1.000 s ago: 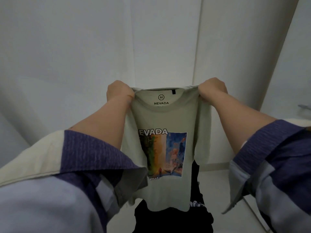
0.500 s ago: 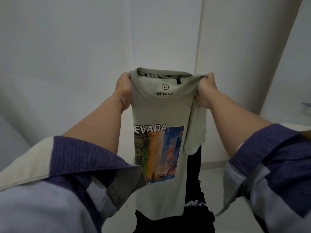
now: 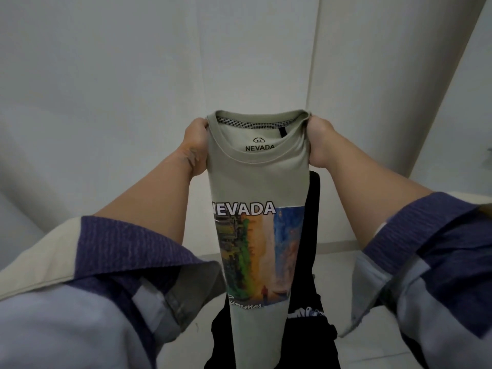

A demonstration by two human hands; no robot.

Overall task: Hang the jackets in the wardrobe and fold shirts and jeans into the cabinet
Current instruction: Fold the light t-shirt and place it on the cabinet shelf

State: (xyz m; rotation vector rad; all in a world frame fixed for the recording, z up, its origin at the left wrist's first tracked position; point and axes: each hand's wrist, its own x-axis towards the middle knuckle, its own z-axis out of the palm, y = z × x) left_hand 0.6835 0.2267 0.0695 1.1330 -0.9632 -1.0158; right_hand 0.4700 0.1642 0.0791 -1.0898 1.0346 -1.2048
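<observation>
Pale grey-white wall panels (image 3: 133, 89) rise behind and above the hands, split by thin upright seams. Below the hands a light floor (image 3: 332, 272) meets the wall along a low skirting strip (image 3: 335, 247). At the far right edge, beyond the hands, a small grey object is cut off and unclear.

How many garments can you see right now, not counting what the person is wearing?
2. A grey-green NEVADA t-shirt hangs in the air, gripped at the shoulders by the left hand and right hand. A black garment hangs behind it, mostly hidden; more may be out of view.
</observation>
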